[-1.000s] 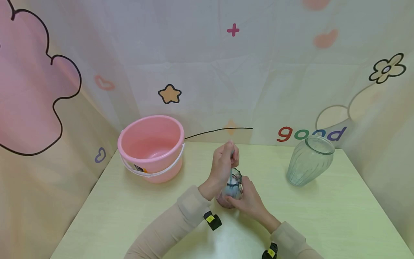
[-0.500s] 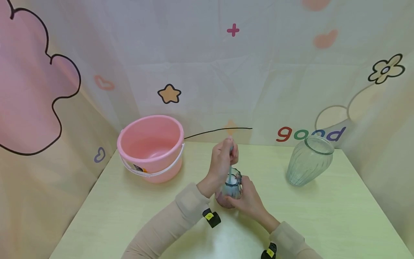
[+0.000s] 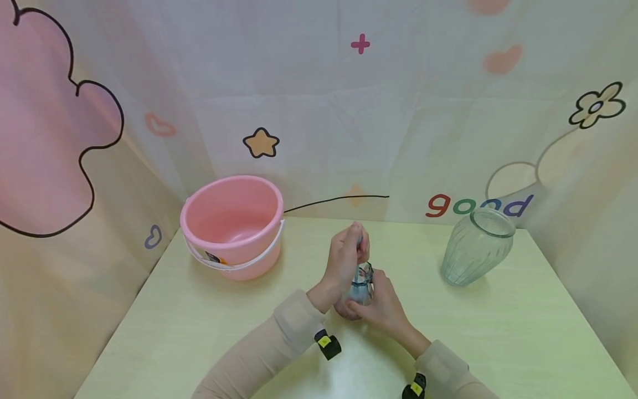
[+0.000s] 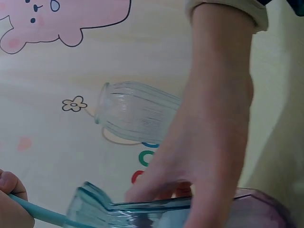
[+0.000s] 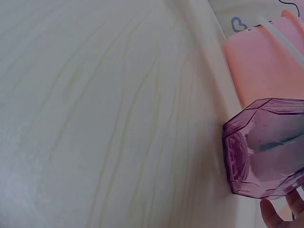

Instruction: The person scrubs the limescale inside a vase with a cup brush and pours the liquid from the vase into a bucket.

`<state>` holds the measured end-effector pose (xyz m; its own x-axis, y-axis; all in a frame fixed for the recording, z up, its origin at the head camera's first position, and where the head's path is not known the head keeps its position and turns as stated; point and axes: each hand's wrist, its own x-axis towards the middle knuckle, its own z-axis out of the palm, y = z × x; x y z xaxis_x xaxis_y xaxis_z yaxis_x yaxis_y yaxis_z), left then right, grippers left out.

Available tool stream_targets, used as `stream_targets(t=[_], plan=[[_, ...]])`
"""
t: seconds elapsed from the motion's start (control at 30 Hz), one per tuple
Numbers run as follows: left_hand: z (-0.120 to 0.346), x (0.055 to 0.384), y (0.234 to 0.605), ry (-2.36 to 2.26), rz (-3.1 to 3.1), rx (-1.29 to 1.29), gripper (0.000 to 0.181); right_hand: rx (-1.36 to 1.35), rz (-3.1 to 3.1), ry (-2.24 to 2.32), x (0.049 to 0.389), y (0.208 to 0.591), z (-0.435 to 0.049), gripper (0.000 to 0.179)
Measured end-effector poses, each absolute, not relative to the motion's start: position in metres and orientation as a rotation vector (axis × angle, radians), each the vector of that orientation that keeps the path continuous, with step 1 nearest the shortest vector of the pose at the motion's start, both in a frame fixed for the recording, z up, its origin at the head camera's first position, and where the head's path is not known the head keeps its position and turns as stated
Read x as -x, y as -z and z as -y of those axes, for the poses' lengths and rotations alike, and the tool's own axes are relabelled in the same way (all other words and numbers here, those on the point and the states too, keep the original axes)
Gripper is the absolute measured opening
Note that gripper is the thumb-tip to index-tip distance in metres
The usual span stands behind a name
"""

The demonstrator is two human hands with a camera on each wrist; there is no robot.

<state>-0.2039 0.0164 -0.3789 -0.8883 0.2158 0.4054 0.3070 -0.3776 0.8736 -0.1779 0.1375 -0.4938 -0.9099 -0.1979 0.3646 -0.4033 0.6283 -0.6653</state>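
Observation:
A small glass vase [image 3: 363, 295], teal at the neck and purple at the base [image 5: 266, 147], is at the middle of the table. My right hand [image 3: 381, 303] grips its side, thumb on the near face and fingers around the far side. Curled around a thin teal-handled tool [image 4: 45, 214], my left hand [image 3: 344, 257] is above the vase mouth, thumb on top. The handle runs down through the ruffled rim. A pale bluish shape shows through the glass inside, its kind blurred. In the right wrist view only a few fingertips of the right hand [image 5: 280, 213] show under the vase.
A pink bucket [image 3: 254, 266] with a white handle stands at the back left of the pale table [image 3: 528, 327]. At the back right is a larger clear ribbed glass vase [image 3: 471, 255]. A printed cloth [image 3: 309, 111] hangs behind and along the sides.
My left hand rises slightly, then comes lower over the vase, so less of the teal handle shows above the rim. The right hand and the small vase stay nearly in place.

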Motion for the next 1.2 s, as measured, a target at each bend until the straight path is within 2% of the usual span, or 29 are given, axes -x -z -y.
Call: stream_targets(t=[0.43, 0.8, 1.2], plan=[[-0.019, 0.204, 0.387, 2.445, 1.719, 0.733, 0.05, -0.533, 2.53, -1.161, 0.179, 0.496, -0.138, 0.067], [-0.017, 0.207, 0.389, 2.447, 1.728, 0.749, 0.048, -0.762, 2.539, -1.453, 0.181, 0.494, -0.146, 0.059], [-0.016, 0.208, 0.379, 2.459, 1.701, 0.711, 0.045, -0.718, 2.628, -1.424, 0.182, 0.493, -0.151, 0.057]])
